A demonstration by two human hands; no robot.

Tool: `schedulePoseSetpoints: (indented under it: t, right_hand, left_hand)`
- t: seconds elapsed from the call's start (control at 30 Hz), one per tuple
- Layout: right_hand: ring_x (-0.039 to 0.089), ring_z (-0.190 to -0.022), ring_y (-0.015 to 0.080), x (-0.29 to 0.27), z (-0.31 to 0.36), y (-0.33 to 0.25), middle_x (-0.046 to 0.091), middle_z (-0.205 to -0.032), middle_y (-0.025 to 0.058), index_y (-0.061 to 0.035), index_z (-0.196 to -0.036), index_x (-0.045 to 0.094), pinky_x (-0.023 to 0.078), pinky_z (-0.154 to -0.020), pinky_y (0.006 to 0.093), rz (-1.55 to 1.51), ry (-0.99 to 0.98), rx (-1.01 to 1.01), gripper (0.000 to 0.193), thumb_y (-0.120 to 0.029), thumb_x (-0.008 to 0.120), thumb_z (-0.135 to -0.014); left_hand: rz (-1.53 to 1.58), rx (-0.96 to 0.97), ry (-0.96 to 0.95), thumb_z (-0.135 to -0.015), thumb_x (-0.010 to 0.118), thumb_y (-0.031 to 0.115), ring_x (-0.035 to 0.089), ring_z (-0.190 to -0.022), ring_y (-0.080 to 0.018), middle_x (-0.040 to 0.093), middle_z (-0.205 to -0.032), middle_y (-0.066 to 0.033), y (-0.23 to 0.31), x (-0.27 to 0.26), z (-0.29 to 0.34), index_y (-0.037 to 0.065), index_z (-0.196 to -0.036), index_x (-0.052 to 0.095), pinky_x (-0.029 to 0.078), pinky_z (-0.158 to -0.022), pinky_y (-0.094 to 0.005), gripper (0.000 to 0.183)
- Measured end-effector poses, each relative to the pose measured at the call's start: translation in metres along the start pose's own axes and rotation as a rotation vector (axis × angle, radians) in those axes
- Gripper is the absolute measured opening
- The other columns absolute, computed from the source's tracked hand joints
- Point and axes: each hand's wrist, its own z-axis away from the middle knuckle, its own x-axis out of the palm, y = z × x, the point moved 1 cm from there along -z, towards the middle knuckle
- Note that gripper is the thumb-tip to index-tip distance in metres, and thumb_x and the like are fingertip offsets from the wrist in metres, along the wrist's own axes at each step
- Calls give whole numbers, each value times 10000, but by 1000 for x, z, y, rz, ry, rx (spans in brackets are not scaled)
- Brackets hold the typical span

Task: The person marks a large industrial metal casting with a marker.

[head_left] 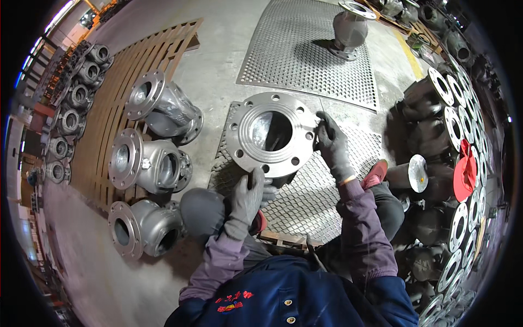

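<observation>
A grey metal valve body (248,136) stands in front of me, its round flange with several bolt holes facing up around a wide bore. My left hand (246,199), in a dark grey glove, is at the flange's near edge, thumb against the rim and fingers curled beside the body below. At the flange's right edge is my right hand (333,146), also gloved, its fingers closed. A thin rod (321,105) sticks up from these fingers; its lower part is hidden in the glove.
Three similar valve bodies (155,163) stand left, beside a wooden pallet (131,65). Another valve body (350,32) is on the far perforated metal plate (294,49). Rows of flanged castings (430,136) crowd the right, with a red cloth (464,173) on them. Textured plate (321,204) lies beneath.
</observation>
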Motion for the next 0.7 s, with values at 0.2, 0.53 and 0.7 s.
schedulePoseSetpoints:
  t: [0.2, 0.53, 0.7]
  right_hand:
    - [668, -896, 122, -76, 49, -48, 647, -938, 70, -70, -1324, 547, 531, -538, 228, 11, 97, 116, 318, -191, 495, -1035]
    - [633, -707, 50, -180, 94, -75, 740, -955, 77, -78, -1306, 588, 462, -555, 199, 282, 287, 144, 408, -363, 501, -1027]
    - [707, -759, 107, -197, 106, -74, 722, -928, 116, -45, -1264, 600, 578, -611, 250, 159, 278, 27, 335, -250, 533, -1008]
  left_hand:
    - [-641, 839, 328, -993, 567, 154, 653, -764, -132, 691, -893, -92, 30, 1, 37, -33, -1107, 629, 526, -701, -260, 228]
    - [-1295, 772, 246, -956, 553, 455, 663, -1016, -369, 670, -1116, -240, 53, 72, -42, 78, -1466, 369, 484, -956, -412, 661]
    - [-1872, 615, 455, -887, 587, 488, 674, -939, -411, 639, -1134, -287, 42, 95, -77, -4, -1513, 198, 537, -804, -486, 886]
